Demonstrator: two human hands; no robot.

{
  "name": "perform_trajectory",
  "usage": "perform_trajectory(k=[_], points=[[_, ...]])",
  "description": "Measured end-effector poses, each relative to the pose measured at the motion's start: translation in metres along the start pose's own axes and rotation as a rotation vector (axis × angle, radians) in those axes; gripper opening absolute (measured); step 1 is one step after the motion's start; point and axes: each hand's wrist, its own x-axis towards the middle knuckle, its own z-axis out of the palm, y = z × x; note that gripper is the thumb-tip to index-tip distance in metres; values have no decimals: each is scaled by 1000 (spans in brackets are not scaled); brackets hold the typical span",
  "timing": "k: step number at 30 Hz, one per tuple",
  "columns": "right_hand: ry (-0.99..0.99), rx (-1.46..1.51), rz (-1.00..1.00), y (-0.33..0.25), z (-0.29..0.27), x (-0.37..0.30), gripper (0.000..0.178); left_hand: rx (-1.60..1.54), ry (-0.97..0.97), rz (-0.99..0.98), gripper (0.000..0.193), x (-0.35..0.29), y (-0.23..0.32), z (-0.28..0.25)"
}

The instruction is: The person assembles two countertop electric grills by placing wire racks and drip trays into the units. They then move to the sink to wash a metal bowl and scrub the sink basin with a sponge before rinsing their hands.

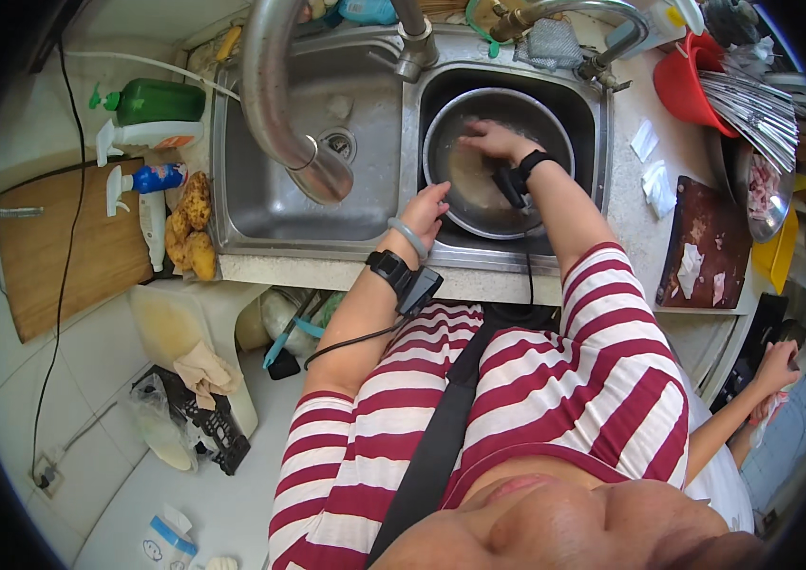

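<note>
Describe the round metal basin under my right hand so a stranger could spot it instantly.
Find the stainless-steel double sink, then its right compartment. Inside sits a wide, round, silver metal basin with what looks like cloudy liquid, your right hand reaching into it. Its circular rim stands out from the squarish compartment; the silver bowl at far right holds pinkish pieces instead.

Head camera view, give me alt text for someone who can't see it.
A person's right hand is inside a metal basin in the right half of a double sink; the left hand is by its rim. A curved faucet hangs over the left half, with bottles to the left and a red container of metal rods to the right.
</note>
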Motion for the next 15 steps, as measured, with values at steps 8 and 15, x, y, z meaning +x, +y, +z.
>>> perform_trajectory(k=[8, 15], points=[[-14, -439, 37, -14, 48, -35, 67, -19, -59, -23, 52, -10, -2, -8], [424, -152, 357, -27, 33, -46, 69, -32, -72, 5, 58, -8, -4, -20]])
